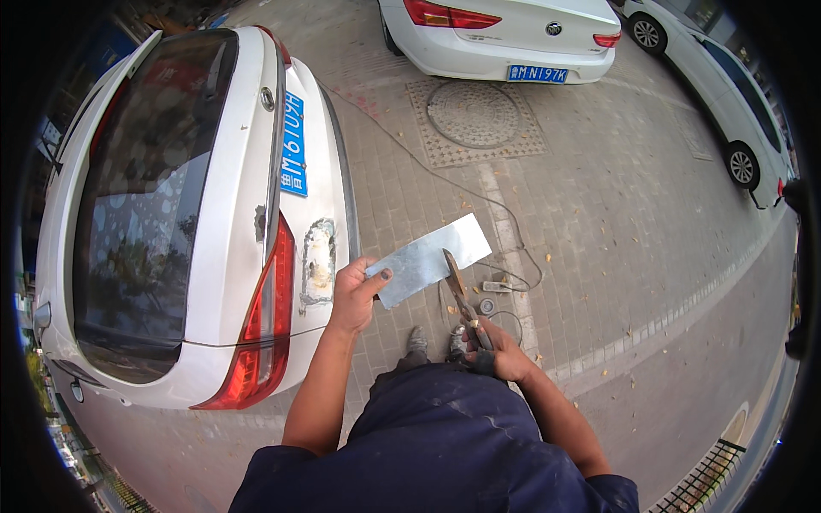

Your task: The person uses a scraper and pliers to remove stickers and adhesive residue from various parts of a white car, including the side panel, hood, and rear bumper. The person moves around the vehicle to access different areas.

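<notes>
My left hand (356,295) grips the left end of a rectangular sheet-metal piece (417,260), thumb on top. In my right hand (503,353) are rusty metal snips (463,295), held by their handles. Their tip lies at the lower edge and middle of the sheet; whether the blades are apart cannot be told. To the left of the sheet, the white car's rear panel has a rough, sanded patch (319,263) with a dark, ragged border beside the red tail light (269,320).
A cable (442,174) loops over the brick paving near my feet, by a small block-like object (496,286) and a round object (487,306). The white car (218,256) stands close on the left. Another white car (449,54) is ahead, beyond a manhole cover (474,114); a third (712,83) stands at upper right.
</notes>
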Action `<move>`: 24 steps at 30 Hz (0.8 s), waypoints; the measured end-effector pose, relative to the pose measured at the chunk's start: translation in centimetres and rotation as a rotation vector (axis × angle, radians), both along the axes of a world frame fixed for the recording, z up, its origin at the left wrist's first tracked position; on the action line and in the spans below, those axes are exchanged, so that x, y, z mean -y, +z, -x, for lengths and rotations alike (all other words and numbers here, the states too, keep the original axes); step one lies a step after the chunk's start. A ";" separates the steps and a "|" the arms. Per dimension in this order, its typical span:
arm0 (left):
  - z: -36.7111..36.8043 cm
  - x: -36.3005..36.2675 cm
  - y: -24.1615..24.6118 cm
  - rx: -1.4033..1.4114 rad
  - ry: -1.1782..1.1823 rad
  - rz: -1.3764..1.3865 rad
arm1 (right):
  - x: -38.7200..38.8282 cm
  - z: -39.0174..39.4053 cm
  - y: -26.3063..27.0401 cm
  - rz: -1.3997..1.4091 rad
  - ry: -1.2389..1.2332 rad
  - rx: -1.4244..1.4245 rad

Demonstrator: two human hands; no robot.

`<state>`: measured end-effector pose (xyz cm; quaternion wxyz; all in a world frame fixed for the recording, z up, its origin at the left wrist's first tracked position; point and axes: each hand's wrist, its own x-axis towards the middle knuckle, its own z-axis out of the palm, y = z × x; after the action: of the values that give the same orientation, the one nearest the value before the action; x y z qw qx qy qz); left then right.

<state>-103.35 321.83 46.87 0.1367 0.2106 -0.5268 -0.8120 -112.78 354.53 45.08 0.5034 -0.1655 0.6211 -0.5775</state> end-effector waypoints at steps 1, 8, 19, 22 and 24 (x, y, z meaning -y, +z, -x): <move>0.0 0.0 -0.1 -0.003 0.007 0.004 | 0.1 -0.1 -0.1 0.003 -0.006 0.019; 0.0 0.3 -0.4 0.033 0.014 -0.006 | -0.1 0.2 1.1 -0.177 0.048 -0.296; 3.5 -1.4 4.3 0.269 0.029 1.301 | -0.2 0.7 2.8 -0.231 0.072 -0.474; 5.3 -2.1 5.0 0.321 -0.119 1.291 | -0.5 0.8 2.0 -0.135 0.092 -0.593; 6.0 -2.5 5.1 0.267 -0.116 1.345 | -0.7 0.5 1.1 -0.112 0.062 -0.620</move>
<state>-109.34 324.37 51.95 0.1278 0.1498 -0.9391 -0.2817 -113.28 355.20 46.13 0.3157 -0.3243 0.7706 -0.4487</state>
